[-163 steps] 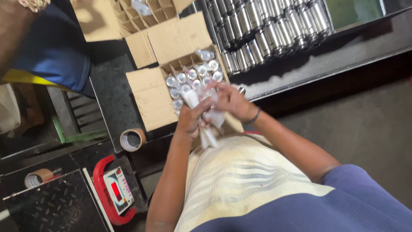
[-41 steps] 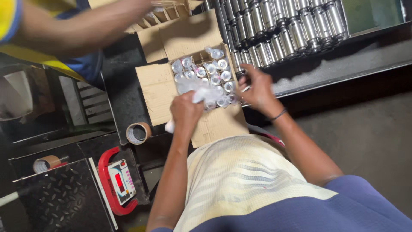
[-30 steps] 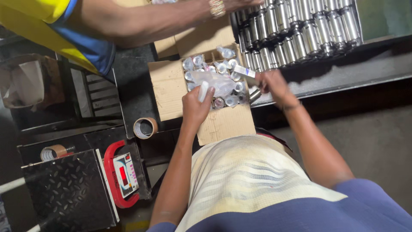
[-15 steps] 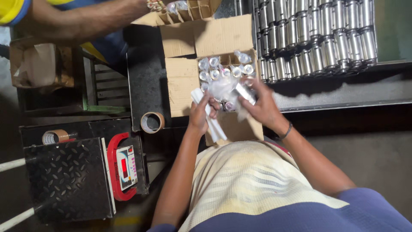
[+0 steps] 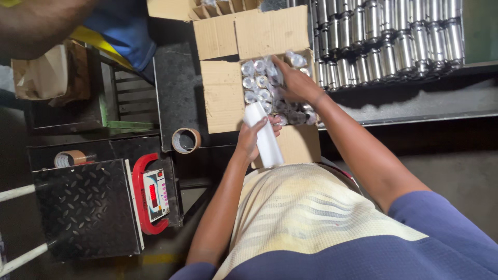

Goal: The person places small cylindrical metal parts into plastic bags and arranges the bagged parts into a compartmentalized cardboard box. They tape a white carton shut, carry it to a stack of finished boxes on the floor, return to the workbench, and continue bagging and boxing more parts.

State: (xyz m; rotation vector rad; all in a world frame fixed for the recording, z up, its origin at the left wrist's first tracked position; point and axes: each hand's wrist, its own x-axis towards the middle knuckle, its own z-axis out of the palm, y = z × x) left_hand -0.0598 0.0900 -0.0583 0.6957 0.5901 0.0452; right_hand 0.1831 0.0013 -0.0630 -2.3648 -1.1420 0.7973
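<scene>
Nearest the camera, at the lower left, a weighing scale with a black checker-plate platform (image 5: 85, 207) and a red-framed display (image 5: 153, 194) sits on the floor. A roll of brown tape (image 5: 72, 157) lies just beyond its far left corner, and a second tape roll (image 5: 185, 140) rests on the dark tabletop (image 5: 171, 93) a little farther right.

The person's left hand (image 5: 252, 139) is at the near edge of an open cardboard box (image 5: 223, 96), its fingers curled around a white cylindrical roll (image 5: 264, 136) that slants from the box edge back toward the person's body. Just beyond, the right hand (image 5: 293, 83) reaches into the box, palm down, fingers spread loosely over the shiny metal cans (image 5: 258, 85) packed upright inside; whether it grips one cannot be told. The box flaps are folded outward on the left, far and near sides.

Farther right, rows of silver cans (image 5: 394, 41) stand tightly together on a dark shelf (image 5: 415, 98). Beyond the box, a second carton with cardboard dividers (image 5: 218, 8) shows at the top edge. At the far left, another person's arm in a blue and yellow sleeve (image 5: 122, 36) crosses the corner above a crumpled brown paper bag (image 5: 46, 75).
</scene>
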